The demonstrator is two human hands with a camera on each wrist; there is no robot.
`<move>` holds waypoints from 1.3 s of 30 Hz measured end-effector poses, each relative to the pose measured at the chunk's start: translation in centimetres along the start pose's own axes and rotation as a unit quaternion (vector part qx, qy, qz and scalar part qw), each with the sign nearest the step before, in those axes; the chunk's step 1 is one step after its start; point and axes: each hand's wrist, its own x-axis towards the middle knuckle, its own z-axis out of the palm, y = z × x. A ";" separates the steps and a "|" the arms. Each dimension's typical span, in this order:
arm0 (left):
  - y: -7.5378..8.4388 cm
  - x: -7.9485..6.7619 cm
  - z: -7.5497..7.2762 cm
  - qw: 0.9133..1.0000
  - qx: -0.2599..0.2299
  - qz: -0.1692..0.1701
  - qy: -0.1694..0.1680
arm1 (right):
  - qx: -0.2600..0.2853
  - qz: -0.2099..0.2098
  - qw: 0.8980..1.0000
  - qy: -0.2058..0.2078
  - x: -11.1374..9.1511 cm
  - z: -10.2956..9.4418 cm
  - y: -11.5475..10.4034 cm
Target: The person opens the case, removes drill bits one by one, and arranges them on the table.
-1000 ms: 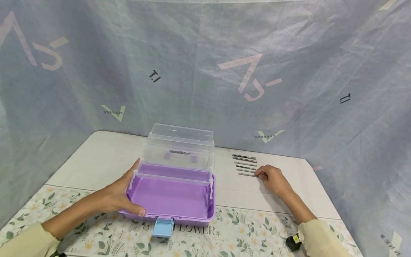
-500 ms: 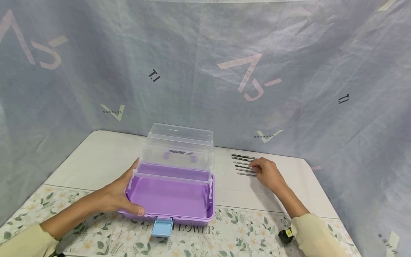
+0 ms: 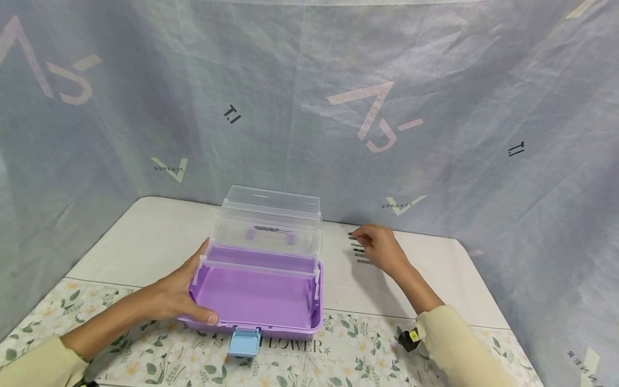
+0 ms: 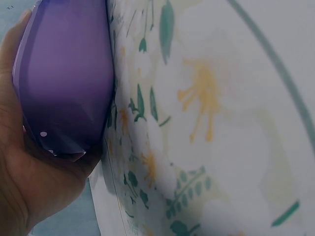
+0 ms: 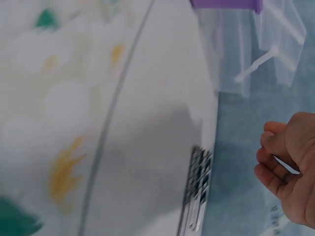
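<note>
My left hand (image 3: 186,295) holds the left end of an open purple box (image 3: 256,298), thumb over its front rim and fingers along its side. The left wrist view shows that hand curved around the purple wall (image 4: 66,73). Clear plastic trays and lid (image 3: 268,226) stand raised at the box's back. Above a row of drill bits (image 3: 361,256) on the table hovers my right hand (image 3: 382,250), hiding much of them. In the right wrist view, its loosely bent fingers (image 5: 269,169) hold nothing visible, apart from the bits (image 5: 197,182).
A blue latch (image 3: 244,342) hangs at the box's front. Thin dark drill-bit-like pieces (image 3: 272,229) show through the clear plastic. Floral cloth covers the table's (image 3: 333,279) front part. A grey printed curtain (image 3: 290,107) hangs behind.
My right hand has moved from the right end of the nearest bit leftward and away from me, over the farther bits. The left hand and the box stay in place.
</note>
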 end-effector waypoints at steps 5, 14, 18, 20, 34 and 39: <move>0.0 0.0 0.1 1.000 -0.002 0.000 0.001 | 0.005 -0.009 1.000 0.007 1.2 -0.1 -1.6; 0.0 0.1 0.0 1.000 -0.014 0.010 -0.004 | 0.017 -0.026 0.999 0.024 2.7 -0.9 -4.4; 0.0 0.1 0.0 1.000 -0.020 0.007 -0.006 | 0.024 -0.043 0.998 0.035 3.4 -1.0 -5.7; -0.1 0.0 0.0 1.000 -0.020 0.007 -0.006 | 0.027 -0.051 0.998 0.038 3.7 -0.9 -6.3; 0.1 -0.1 0.0 1.000 -0.002 -0.011 0.001 | 0.039 -0.131 0.990 0.023 5.5 0.4 -10.2; 0.1 -0.2 0.0 1.000 0.009 -0.012 0.002 | 0.044 -0.164 0.985 0.011 5.9 1.2 -11.4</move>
